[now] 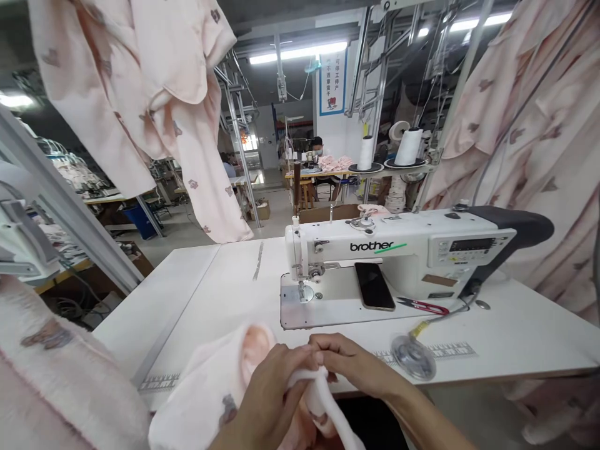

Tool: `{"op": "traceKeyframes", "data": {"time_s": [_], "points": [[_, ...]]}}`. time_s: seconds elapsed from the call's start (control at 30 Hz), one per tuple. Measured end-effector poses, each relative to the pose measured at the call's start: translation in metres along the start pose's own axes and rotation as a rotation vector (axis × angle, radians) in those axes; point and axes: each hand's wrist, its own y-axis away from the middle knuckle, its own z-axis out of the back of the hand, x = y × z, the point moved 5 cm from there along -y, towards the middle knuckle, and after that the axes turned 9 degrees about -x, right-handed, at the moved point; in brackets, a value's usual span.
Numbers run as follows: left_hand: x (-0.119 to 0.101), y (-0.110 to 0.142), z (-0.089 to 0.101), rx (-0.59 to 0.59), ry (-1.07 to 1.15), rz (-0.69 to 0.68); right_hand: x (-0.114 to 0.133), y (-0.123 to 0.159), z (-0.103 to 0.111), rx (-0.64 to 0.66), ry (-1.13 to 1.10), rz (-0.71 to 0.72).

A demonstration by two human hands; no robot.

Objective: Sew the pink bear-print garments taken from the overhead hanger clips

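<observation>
Both my hands meet at the front edge of the white sewing table [220, 281]. My left hand [269, 390] is closed on a fold of pale pink fleece fabric [210, 381] with small grey prints. My right hand [349, 362] pinches a white strip edge of the same fabric, fingertips touching those of the left hand. The fabric bunches over the table edge toward my lap. Behind the hands stands a white Brother sewing machine [398, 250], its needle [302, 284] at the left end, apart from the fabric.
A phone [374, 285] lies on the machine bed, red thread snips [422, 305] beside it. A clear round disc [413, 357] sits near the printed ruler. Pink garments hang at top left [154, 94] and right [529, 125]. Thread cones [409, 147] stand behind. A person sits far back [317, 150].
</observation>
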Motion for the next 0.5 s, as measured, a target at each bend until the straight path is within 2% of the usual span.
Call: {"op": "traceKeyframes", "data": {"time_s": [0.13, 0.27, 0.33, 0.4, 0.5], "points": [[0.018, 0.012, -0.008, 0.019, -0.068, 0.159, -0.027, 0.0, -0.007, 0.021, -0.272, -0.291], [0.018, 0.015, -0.014, 0.044, -0.058, 0.201, -0.048, 0.001, -0.018, 0.102, -0.343, -0.459], [0.016, 0.013, -0.014, 0.016, -0.034, 0.263, -0.054, 0.002, -0.02, 0.069, -0.38, -0.52], [0.016, 0.01, -0.012, -0.032, 0.001, 0.338, -0.051, 0.001, -0.016, -0.071, -0.39, -0.428], [0.019, 0.002, -0.003, -0.132, 0.047, 0.439, -0.029, 0.006, -0.003, -0.344, -0.187, -0.021]]}}
